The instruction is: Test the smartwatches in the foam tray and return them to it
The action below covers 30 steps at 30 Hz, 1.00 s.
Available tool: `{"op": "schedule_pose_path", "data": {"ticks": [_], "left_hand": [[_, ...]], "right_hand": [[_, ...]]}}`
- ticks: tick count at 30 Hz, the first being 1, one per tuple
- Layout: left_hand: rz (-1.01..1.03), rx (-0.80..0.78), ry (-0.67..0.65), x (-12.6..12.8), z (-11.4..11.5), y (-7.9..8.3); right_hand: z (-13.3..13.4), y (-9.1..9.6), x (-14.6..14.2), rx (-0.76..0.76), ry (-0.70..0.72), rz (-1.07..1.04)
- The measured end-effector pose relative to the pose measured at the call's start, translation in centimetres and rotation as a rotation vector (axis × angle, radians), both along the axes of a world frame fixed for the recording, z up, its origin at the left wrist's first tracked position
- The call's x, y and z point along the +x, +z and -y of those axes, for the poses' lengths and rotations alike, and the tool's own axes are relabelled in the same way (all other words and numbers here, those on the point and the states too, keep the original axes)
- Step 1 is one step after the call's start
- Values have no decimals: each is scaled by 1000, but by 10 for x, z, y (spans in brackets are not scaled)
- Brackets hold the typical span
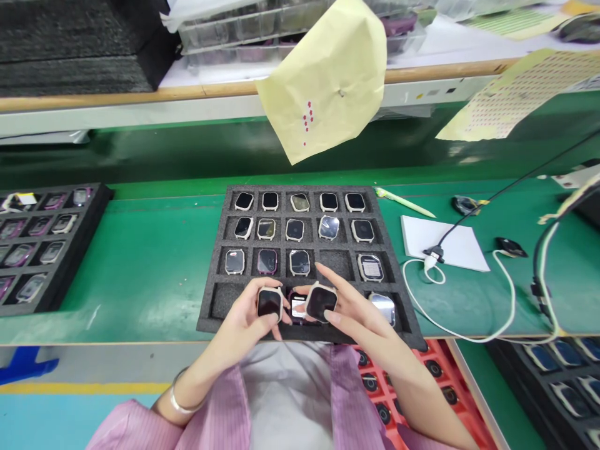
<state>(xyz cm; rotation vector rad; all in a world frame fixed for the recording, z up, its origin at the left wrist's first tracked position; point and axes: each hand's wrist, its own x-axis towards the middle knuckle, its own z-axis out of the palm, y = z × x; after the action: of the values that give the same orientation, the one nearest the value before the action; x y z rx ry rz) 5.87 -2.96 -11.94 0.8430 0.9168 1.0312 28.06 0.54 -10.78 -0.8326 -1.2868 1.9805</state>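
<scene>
My left hand (253,315) grips a smartwatch case (270,302) with a pale frame and dark screen, thumb on its lower edge. A similar pale-framed smartwatch case (321,301) is held in my right hand (354,312), its dark screen turned up. Both are above the front row of a black foam tray (216,269). Between my hands a watch case with a lit screen (298,305) shows, partly hidden by my fingers. Several more watch cases fill other pockets, including a purple-framed one (267,261) and one with a lit white screen (370,267).
Left stands another foam tray (70,275) of watch cases. To the right lie a green pen (405,203), a white pad (462,247), cables (509,312) and a small black device (510,247). Yellow paper (328,81) hangs from the shelf. Below right is a red tray (398,431).
</scene>
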Motion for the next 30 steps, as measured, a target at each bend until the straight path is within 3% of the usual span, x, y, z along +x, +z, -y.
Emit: {"op": "schedule_pose_path", "data": {"ticks": [7, 15, 24, 30], "left_hand": [[-190, 10, 49, 3, 2, -2], [-255, 37, 68, 2, 5, -3], [-172, -29, 26, 6, 8, 0], [-278, 46, 66, 4, 7, -3]], "right_hand": [[2, 5, -3, 16, -6, -43], [0, -8, -4, -24, -110, -89], [-1, -4, -8, -78, -59, -213], [-1, -6, -7, -93, -79, -141]]}}
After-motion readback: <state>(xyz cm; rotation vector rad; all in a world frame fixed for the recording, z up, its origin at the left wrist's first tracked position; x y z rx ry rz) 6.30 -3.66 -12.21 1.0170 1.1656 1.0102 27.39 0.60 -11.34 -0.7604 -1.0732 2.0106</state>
